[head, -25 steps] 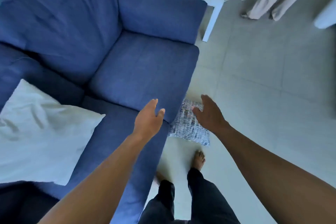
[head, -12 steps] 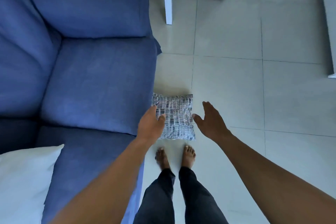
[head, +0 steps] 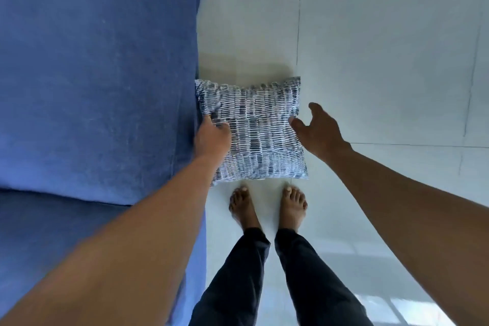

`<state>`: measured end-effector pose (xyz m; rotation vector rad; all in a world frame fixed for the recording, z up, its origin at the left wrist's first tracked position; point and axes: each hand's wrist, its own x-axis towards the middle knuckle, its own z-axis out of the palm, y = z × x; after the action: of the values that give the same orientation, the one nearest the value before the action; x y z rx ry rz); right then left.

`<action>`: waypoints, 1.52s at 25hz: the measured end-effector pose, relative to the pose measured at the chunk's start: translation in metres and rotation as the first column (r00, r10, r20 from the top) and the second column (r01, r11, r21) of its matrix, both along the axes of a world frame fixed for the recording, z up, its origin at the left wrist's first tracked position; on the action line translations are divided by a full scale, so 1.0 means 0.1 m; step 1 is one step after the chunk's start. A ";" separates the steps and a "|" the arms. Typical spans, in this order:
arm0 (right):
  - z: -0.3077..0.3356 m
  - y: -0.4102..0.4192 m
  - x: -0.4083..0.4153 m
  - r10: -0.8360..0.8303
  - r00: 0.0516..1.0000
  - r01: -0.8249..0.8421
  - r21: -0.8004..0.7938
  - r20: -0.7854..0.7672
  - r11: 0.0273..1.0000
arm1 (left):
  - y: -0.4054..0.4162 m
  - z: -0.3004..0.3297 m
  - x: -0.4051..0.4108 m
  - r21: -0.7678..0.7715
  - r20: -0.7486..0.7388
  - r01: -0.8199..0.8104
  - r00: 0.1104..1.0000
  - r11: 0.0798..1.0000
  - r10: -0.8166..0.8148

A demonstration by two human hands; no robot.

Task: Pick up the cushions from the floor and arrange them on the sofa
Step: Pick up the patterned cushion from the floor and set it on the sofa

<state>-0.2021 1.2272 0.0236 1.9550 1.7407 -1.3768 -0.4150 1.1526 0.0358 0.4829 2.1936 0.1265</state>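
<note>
Both hands now lower, left hand [head: 213, 137] and spread right hand [head: 316, 131] touching patterned cushion [head: 256, 135] edges

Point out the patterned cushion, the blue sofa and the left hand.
patterned cushion [head: 258, 131], head view, middle of its top face.
blue sofa [head: 92, 74], head view, bare seat fabric.
left hand [head: 213, 137], head view, back of the hand at the cushion's left edge.
</note>
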 end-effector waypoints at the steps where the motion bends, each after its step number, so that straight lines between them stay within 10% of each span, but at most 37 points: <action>1: -0.28 0.03 -0.03 -0.021 1.000 0.021 -0.013 0.000 1.000 | 0.04 -0.29 -0.05 0.010 -0.028 -0.035 0.999 0.999 0.035; 10: -2.12 0.16 -0.13 -0.369 0.929 0.369 -0.092 0.013 0.925 | 0.11 -2.37 -0.52 0.154 -0.097 -0.542 0.824 0.826 0.559; 15: -2.24 0.13 -0.15 -0.711 0.679 0.623 -0.370 -0.183 0.690 | -0.19 -3.27 -0.67 0.152 0.129 -0.714 0.700 0.683 0.703; 19: -1.71 0.08 0.02 -0.797 0.512 0.685 -0.408 -0.320 0.604 | 0.02 -2.01 -0.12 0.184 0.312 -0.737 0.671 0.650 0.672; 38: 3.32 0.23 0.59 -0.714 0.400 0.678 -0.339 -0.575 0.653 | -0.09 3.19 -0.05 0.507 0.417 -0.462 0.870 0.727 0.262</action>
<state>-0.1434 1.2499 0.3554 2.4821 0.9398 -2.6750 -0.4205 1.1439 0.3544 0.3184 1.8622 1.0731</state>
